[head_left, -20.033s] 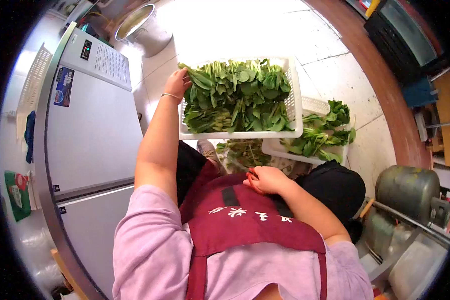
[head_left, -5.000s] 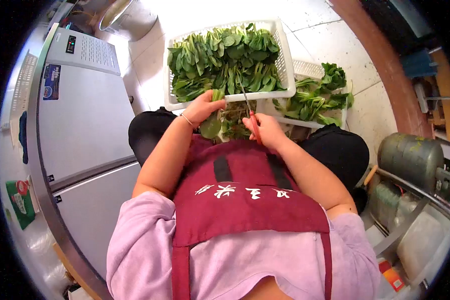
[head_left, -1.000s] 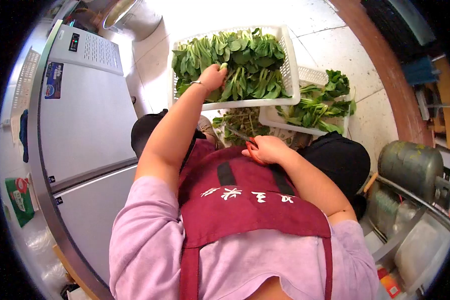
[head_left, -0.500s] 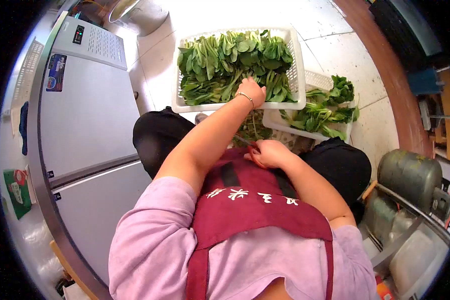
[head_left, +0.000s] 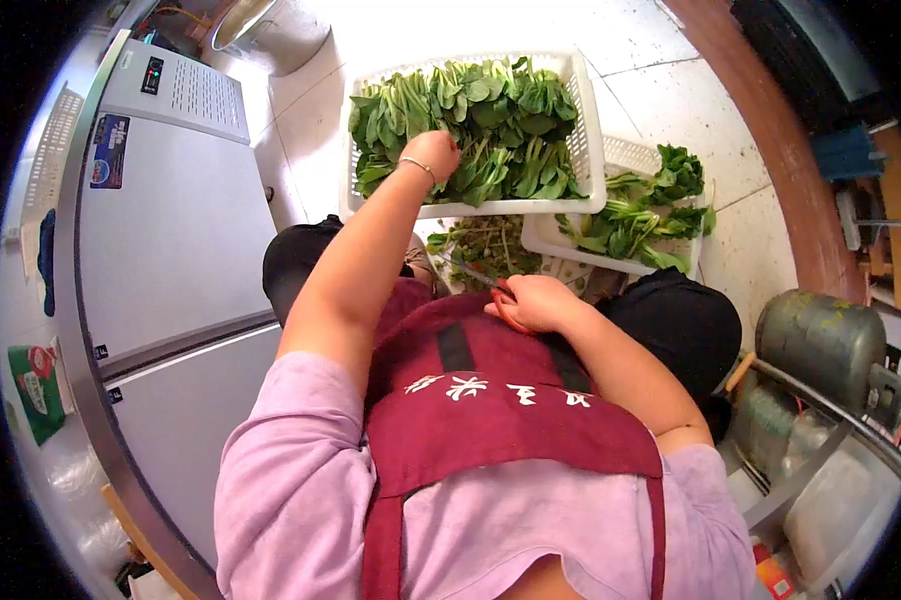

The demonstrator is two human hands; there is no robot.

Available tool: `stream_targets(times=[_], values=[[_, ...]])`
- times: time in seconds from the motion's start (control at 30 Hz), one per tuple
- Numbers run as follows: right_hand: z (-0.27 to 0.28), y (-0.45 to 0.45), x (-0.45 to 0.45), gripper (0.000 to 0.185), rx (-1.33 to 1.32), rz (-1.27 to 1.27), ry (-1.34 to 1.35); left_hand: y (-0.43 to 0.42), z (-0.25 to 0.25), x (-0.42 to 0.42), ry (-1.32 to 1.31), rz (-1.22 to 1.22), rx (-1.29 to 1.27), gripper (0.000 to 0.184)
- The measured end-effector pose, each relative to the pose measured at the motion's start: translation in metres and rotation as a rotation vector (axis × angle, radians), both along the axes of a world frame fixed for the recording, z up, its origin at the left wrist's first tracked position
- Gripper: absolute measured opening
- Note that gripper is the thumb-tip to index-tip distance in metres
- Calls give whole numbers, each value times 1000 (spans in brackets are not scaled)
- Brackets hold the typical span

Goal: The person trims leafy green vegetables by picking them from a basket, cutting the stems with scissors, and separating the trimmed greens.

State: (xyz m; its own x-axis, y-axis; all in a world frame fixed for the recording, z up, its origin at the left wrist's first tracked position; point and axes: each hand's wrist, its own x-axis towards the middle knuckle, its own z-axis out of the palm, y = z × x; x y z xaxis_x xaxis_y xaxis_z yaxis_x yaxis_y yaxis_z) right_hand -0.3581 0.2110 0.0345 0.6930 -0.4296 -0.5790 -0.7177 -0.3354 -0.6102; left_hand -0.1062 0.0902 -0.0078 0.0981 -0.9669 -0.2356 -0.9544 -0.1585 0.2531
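Observation:
My left hand [head_left: 433, 153], with a bracelet at the wrist, is closed over the leafy greens [head_left: 490, 95] in the large white basket [head_left: 596, 180]; its fingertips are hidden, so what it grips cannot be made out. Near my lap, my right hand [head_left: 538, 303] holds red-handled scissors [head_left: 510, 310], their blades pointing left. Rows of greens fill the large basket. Looser greens [head_left: 638, 225] lie in a smaller white basket [head_left: 625, 263] to its right. Trimmed scraps [head_left: 485, 245] lie below the large basket, between my knees.
A white freezer [head_left: 175, 240] stands along the left side. At the upper left is a metal pot [head_left: 280, 40]. A gas cylinder [head_left: 820, 335] and a metal rack [head_left: 830, 410] are on the right. The tiled floor [head_left: 660, 85] shows beyond the baskets.
Since half a second ago my left hand has moved left across the greens, from the large basket's front middle. My right hand has stayed near my lap with the scissors.

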Motion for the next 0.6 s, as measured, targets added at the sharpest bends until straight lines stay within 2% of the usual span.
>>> stream_targets(times=[0.07,0.13,0.17,0.33,0.4,0.47,0.53,0.57,0.6], values=[[0,-1,0,54,3,-2,-2,0,-8,-3,-32,-44,89,28],[1,-1,-1,54,8,-6,1,-2,-30,-5,-181,75,187,27],[2,-1,-1,54,11,-7,8,-1,-37,-3,-166,114,163,27],[1,-2,0,54,16,-14,12,18,8,10,63,103,-11,29],[3,-4,0,51,25,-6,25,29,28,18,275,213,-89,30],[-3,-7,-1,50,32,-12,32,40,39,24,750,357,-194,23],[-8,-8,-2,48,39,-11,46,60,75,12,1354,591,-107,16],[-9,-8,-3,47,42,-48,37,71,92,5,1364,599,-116,16],[-10,-9,-3,46,41,-85,27,80,108,-3,1514,589,-113,14]])
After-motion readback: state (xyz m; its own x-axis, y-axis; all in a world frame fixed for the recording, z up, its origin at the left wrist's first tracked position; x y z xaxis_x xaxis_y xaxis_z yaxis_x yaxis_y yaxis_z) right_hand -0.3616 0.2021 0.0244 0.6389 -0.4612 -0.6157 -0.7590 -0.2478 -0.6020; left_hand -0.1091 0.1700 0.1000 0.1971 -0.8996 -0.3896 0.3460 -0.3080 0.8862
